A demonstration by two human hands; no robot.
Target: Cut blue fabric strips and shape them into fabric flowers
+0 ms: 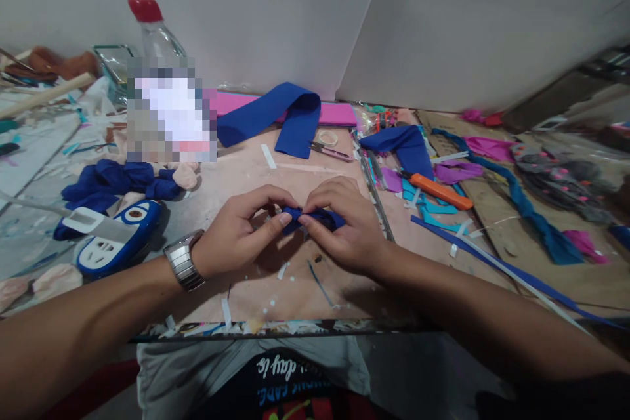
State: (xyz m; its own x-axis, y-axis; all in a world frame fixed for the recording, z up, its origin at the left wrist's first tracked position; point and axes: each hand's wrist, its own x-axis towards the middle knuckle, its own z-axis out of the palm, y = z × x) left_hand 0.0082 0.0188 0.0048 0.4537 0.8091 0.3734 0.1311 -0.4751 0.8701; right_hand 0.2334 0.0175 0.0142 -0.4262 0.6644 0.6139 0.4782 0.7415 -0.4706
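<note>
Both hands meet over the middle of the worktable (207,302), gripping one small bunched piece of dark blue fabric (335,219). My left hand (246,226), with a metal watch on the wrist, pinches the fabric's left end between thumb and forefinger. My right hand (347,226) curls over the rest, its thumb and finger pinching close beside the left fingertips. Part of the fabric is hidden under the right fingers. Behind the hands lie thread snips (335,152), a roll of tape (327,138) and a folded blue fabric strip (295,121).
At left are a blue-and-white power strip (121,236), gathered blue fabric (115,180) and a clear bottle with a red cap (145,10). To the right lie an orange utility knife (438,190), another blue strip (401,144) and colourful scraps. A wall stands behind.
</note>
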